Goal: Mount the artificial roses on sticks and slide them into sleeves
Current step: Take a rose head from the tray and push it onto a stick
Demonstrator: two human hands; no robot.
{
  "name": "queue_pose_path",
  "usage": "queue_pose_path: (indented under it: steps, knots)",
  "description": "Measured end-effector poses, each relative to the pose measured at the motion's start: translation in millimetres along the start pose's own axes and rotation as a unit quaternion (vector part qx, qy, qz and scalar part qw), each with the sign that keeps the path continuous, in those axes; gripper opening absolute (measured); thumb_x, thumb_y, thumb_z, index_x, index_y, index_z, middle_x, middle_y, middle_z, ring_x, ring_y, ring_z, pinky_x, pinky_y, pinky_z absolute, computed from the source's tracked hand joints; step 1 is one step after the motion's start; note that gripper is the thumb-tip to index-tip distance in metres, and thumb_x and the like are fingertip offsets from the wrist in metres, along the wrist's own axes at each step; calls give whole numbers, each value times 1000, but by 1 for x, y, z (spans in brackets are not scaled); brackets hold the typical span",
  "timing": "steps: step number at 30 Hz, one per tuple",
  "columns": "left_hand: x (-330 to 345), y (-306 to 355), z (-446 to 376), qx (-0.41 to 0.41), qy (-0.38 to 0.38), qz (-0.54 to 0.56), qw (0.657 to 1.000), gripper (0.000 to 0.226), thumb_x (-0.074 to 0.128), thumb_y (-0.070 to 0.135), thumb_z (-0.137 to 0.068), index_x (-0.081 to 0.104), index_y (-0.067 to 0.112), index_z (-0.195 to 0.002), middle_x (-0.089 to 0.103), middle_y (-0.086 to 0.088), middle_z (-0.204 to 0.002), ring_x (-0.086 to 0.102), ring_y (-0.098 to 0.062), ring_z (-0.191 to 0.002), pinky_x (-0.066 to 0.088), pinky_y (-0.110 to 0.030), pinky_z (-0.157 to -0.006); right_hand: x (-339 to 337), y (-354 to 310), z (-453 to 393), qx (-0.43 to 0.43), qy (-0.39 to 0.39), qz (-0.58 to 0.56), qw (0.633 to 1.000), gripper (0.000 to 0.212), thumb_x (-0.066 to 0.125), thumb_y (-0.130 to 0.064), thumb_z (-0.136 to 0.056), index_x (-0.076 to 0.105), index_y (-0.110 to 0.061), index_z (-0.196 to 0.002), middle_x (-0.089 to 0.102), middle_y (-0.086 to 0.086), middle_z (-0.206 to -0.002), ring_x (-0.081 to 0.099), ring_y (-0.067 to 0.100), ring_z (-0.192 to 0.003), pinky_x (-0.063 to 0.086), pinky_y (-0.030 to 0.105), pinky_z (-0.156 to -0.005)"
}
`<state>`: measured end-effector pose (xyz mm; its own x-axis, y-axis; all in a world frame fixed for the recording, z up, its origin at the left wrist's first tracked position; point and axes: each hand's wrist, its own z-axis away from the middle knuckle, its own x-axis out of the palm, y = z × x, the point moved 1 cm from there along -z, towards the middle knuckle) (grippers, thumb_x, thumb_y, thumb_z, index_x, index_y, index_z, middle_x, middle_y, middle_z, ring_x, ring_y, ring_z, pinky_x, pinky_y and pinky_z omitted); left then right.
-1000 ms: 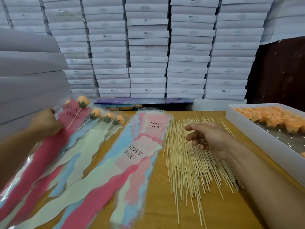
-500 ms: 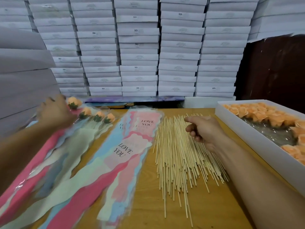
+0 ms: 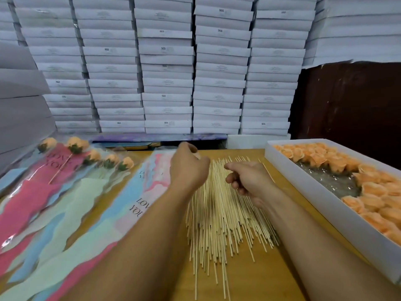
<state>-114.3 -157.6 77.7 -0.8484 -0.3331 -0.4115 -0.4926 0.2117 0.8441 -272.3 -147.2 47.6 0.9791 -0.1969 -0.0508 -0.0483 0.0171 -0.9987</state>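
Head view: left hand (image 3: pixel 189 168) has left the sleeved roses (image 3: pixel 128 162) for the sticks (image 3: pixel 219 213) on the worktop beside the right hand (image 3: pixel 249 181), both with loosely curled fingers, suggesting a fresh stick pick-up.

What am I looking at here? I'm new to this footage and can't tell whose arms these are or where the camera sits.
There is no machine: a person works with bare hands, and the single camera sits on their head, looking forward and down, so the arms reach in from below. The left hand and right hand hover over a pile of thin wooden sticks on a wooden table. Their fingers are curled; whether either pinches a stick is too unclear to say. To the left lie empty printed sleeves, and beyond them finished sleeved roses. To the right is a white box of loose orange roses. Stacked white cartons fill the background.
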Motion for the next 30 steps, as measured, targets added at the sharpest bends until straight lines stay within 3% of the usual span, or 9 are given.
queue_pose_path:
  steps: [5,13,17,21,25,27,30]
  knots:
    - [29,-20,32,44,28,-9,999,21,62,22,-90,56,20,-110,60,7,-76,62,-23,-84,52,-42,-78,-2,0,-2,-12,3,6,1000,12,61,-21,-98,70,-14,-104,68,-1,-59,51,7,-42,35,20,-39]
    - [31,-24,46,106,23,-26,994,15,60,23,-91,56,22,-106,58,7,-68,58,-18,-75,45,-36,-67,1,5,0,-62,12,114,991,10,58,-23,-99,68,-19,-100,68,-5,-56,55,2,-43,41,16,-42]
    - [28,-26,46,112,25,-49,992,16,61,24,-92,56,22,-107,57,8,-68,58,-19,-75,45,-35,-66,3,7,0,-108,39,207,972,8,62,-25,-95,68,-24,-99,70,-5,-67,67,6,-61,53,27,-65]
    - [27,-27,46,95,17,-69,993,15,59,24,-93,56,22,-108,58,9,-71,61,-20,-76,53,-40,-71,-4,2,-5,-114,58,275,953,9,63,-28,-94,68,-27,-87,69,-8,-80,69,17,-80,56,33,-76]
    - [27,-25,48,97,8,-69,993,16,59,24,-94,57,21,-109,58,10,-72,61,-21,-76,53,-41,-72,-39,-15,-23,-87,120,298,943,22,59,-21,-92,69,-8,-77,64,-2,-71,56,19,-65,47,32,-63]
    - [26,-24,49,100,3,-66,993,16,59,23,-94,57,20,-110,58,9,-72,61,-22,-77,53,-42,-73,-70,-26,-32,-70,176,332,924,25,60,-21,-92,61,-11,-68,58,-2,-65,53,20,-60,41,27,-58]
    - [27,-23,50,104,-5,-63,993,15,58,22,-95,56,20,-110,59,8,-72,60,-22,-77,53,-43,-73,-124,-37,-42,-25,263,413,872,12,62,-25,-91,64,-12,-89,65,6,-85,61,26,-75,41,29,-57]
